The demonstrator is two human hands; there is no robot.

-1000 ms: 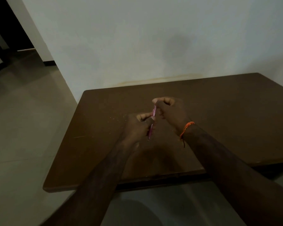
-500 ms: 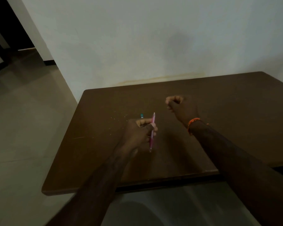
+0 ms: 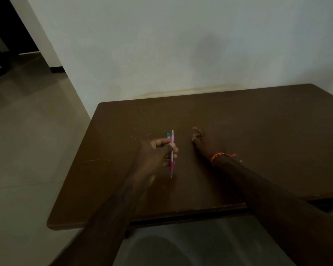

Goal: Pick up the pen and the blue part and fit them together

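My left hand [image 3: 158, 154] grips a thin pink pen [image 3: 172, 156], held nearly upright above the brown table [image 3: 258, 131], its tip pointing down toward the tabletop. A small teal end [image 3: 168, 134] sticks up from the same fist beside the pen; I cannot tell what it belongs to. My right hand [image 3: 204, 141] hovers a short way to the right of the pen, fingers loosely curled, holding nothing that I can see. An orange thread band [image 3: 219, 156] circles the right wrist.
The table stands against a pale wall [image 3: 181, 45]. Its near edge [image 3: 161, 215] and left edge border a grey tiled floor [image 3: 27, 150]. A dark doorway [image 3: 6, 25] lies at the far left. Pale specks dot the tabletop near the left hand.
The hands were joined on the pen a second ago. My right hand let go and moved right; the left hand kept the pen and lowered slightly. The teal end came into sight.
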